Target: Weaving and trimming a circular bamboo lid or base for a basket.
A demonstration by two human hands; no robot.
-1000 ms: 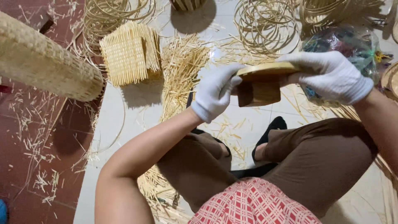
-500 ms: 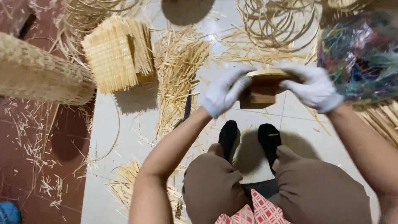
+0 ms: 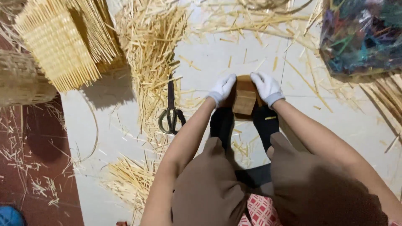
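hands: left hand [image 3: 222, 88], right hand [image 3: 266, 88] grip wooden block [image 3: 244, 99] edges | scissors [image 3: 171, 113] probably apart, left

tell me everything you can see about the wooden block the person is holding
The wooden block is a small brown piece with a rounded far edge and a paler, squarish face turned up toward the camera. It looks like plain smooth wood. It sits low over the pale floor, just beyond the person's dark-socked feet. The left hand and right hand, both in white gloves, clasp it from either side, covering its side edges. Whether its underside rests on the floor cannot be told.
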